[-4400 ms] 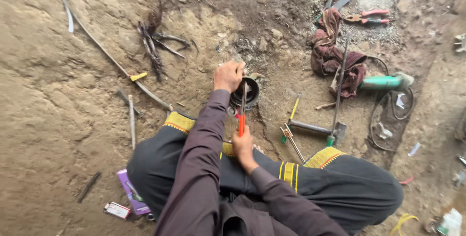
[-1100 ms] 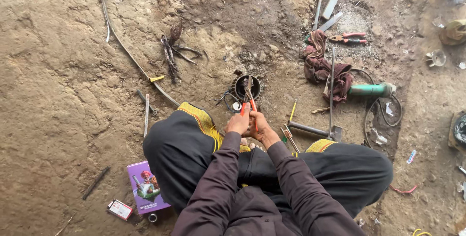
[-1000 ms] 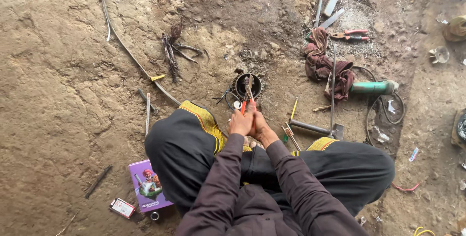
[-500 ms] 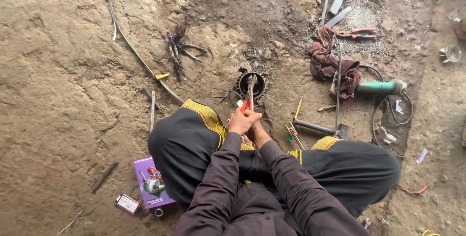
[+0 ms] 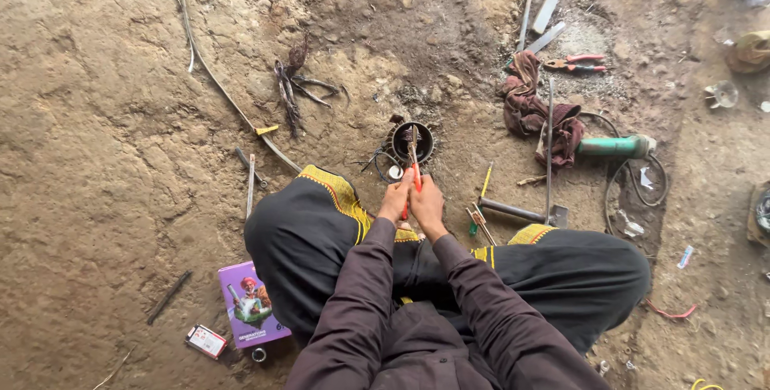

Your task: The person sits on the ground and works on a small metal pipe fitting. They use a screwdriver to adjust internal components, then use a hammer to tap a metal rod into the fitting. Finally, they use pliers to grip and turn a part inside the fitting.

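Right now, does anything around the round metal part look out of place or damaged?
Nothing looks broken. Both hands, left hand and right hand, close around red-handled pliers reaching into the round metal part. Tools lie scattered on the dirt: a green grinder, a hammer, red pliers and a crumpled rag.

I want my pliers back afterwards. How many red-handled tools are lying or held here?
2: red-handled pliers lying by the rag at upper right, and a red-handled tool gripped by both hands. Others may be hidden.
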